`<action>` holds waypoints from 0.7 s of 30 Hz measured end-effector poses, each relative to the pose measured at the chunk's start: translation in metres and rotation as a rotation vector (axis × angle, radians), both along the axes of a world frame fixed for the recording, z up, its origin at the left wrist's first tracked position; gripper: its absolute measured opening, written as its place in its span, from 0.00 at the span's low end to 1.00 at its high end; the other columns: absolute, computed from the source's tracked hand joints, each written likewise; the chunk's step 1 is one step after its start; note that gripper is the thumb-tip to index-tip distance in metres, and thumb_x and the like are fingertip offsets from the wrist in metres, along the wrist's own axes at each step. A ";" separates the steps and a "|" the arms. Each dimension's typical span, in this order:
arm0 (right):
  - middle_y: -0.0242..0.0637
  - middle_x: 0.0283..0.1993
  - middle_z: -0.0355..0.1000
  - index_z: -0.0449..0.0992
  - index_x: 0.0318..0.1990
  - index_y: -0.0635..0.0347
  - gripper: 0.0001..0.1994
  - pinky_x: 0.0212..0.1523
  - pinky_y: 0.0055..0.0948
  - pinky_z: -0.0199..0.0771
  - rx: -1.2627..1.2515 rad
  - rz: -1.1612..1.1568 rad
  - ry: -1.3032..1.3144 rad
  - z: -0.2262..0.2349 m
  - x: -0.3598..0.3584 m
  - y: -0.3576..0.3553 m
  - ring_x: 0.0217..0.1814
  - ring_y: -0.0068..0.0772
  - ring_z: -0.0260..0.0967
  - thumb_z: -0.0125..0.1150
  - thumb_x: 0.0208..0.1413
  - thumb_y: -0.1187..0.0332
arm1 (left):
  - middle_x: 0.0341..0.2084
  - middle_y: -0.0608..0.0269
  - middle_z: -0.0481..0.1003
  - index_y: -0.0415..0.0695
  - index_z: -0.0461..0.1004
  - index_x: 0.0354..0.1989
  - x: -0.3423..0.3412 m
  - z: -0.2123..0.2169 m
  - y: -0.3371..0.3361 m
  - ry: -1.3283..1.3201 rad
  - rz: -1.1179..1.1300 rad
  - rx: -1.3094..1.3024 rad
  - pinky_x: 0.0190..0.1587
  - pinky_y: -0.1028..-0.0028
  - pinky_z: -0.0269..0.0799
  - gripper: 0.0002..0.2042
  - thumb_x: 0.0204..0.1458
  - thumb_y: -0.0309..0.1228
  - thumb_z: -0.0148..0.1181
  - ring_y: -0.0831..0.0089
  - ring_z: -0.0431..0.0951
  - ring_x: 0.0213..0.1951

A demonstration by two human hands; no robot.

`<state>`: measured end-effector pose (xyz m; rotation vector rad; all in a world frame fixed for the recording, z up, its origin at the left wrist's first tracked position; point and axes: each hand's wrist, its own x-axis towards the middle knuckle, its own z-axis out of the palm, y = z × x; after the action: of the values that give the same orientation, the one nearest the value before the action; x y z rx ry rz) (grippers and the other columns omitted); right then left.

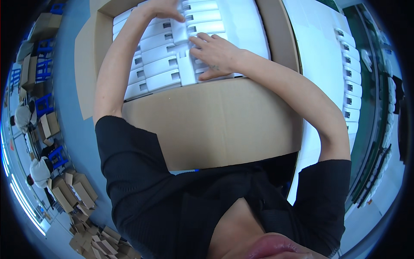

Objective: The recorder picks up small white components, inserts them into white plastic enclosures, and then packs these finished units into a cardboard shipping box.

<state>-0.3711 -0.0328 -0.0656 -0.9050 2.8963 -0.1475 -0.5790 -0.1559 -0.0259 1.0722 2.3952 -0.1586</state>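
A large cardboard box (215, 125) stands open in front of me, filled with rows of white plastic pieces (160, 67) with small dark notches. My left hand (166, 7) is at the far side of the box. Its thumb is stretched out beside a white piece (179, 32) standing between the rows, and the upper frame edge cuts off part of the fingers. My right hand (217, 56) lies over the pieces right of the middle, fingers spread, with its fingertips against them. Neither hand visibly grips anything.
A white surface (319, 56) runs along the right of the box, with a row of similar white pieces (351, 77). At the left, beyond the blue-grey floor (79, 86), are blue stools (44, 103), people in light clothing (40, 172) and opened cartons (73, 190).
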 end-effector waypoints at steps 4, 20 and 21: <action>0.48 0.66 0.61 0.71 0.56 0.57 0.33 0.65 0.43 0.64 0.008 -0.017 -0.056 0.002 -0.007 -0.006 0.67 0.49 0.57 0.73 0.47 0.47 | 0.56 0.50 0.73 0.42 0.73 0.55 0.007 0.001 -0.012 0.161 -0.247 0.328 0.63 0.55 0.63 0.35 0.38 0.49 0.72 0.50 0.68 0.59; 0.44 0.52 0.69 0.81 0.47 0.61 0.32 0.53 0.35 0.66 0.119 -0.143 -0.065 0.023 -0.005 -0.009 0.54 0.40 0.61 0.74 0.42 0.44 | 0.61 0.62 0.71 0.58 0.65 0.67 0.013 -0.055 -0.005 0.400 -0.204 0.183 0.66 0.49 0.61 0.47 0.31 0.54 0.74 0.56 0.64 0.66; 0.43 0.51 0.70 0.82 0.46 0.62 0.31 0.53 0.35 0.66 0.114 -0.144 -0.080 0.022 -0.004 -0.009 0.53 0.40 0.61 0.74 0.42 0.44 | 0.61 0.62 0.70 0.58 0.64 0.67 0.018 -0.053 -0.004 0.364 -0.176 0.179 0.67 0.48 0.59 0.48 0.31 0.51 0.75 0.56 0.62 0.67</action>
<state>-0.3750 -0.0415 -0.0435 -0.6567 2.8609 -0.0284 -0.5611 -0.1600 -0.0787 1.4449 2.6712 -0.2199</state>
